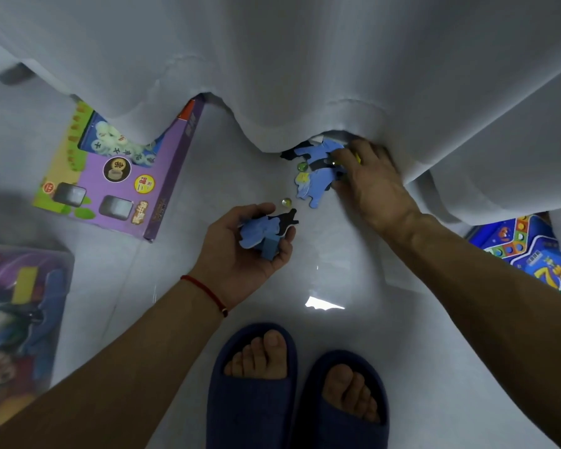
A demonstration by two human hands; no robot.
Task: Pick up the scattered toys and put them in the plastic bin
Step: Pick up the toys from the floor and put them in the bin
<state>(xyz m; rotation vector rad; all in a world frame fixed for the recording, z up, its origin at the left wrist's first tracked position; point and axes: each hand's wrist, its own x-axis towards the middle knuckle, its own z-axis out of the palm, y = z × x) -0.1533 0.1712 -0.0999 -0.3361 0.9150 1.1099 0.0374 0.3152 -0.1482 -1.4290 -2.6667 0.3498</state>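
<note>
Bin (23, 306) holds toys; left hand (240, 251) clutches puzzle pieces (259, 233).

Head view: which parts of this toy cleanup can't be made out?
- Clear plastic bin: blurred, cut by left edge; contents unreadable.
- Blue foam puzzle pieces: partly under white curtain and right hand.
- Blue game box: curtain and right edge hide most.

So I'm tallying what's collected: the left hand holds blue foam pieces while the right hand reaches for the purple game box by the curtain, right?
Not quite. The left hand does hold blue foam pieces, but in the head view the right hand is on the pile of blue pieces at the curtain's edge, not the purple game box.
</note>
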